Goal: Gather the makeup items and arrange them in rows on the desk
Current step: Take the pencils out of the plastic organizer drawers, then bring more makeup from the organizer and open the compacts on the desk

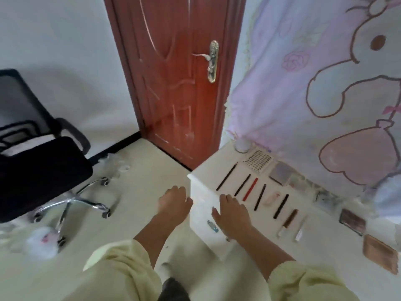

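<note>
On the white desk [204, 177] lies a slanted row of slim makeup pencils: black ones [226, 177], a red one [250, 189], a pink tube [271, 199], and a brown stick [289, 218]. Behind them sit a studded sheet [258, 160], a clear case [282, 173] and, further right, two brown palettes [352, 221]. My right hand [231, 213] hovers, fingers spread, over the desk's front left edge and holds nothing. My left hand [173, 202] hangs beside the desk's corner, over the floor, loosely curled and empty.
A black office chair [41, 170] on a chrome base stands at the left. A red-brown door [173, 79] is straight ahead. A pink cartoon cloth [325, 83] hangs behind the desk. A white jar [242, 145] sits at the desk's far corner. A fluffy white thing [42, 238] lies on the floor.
</note>
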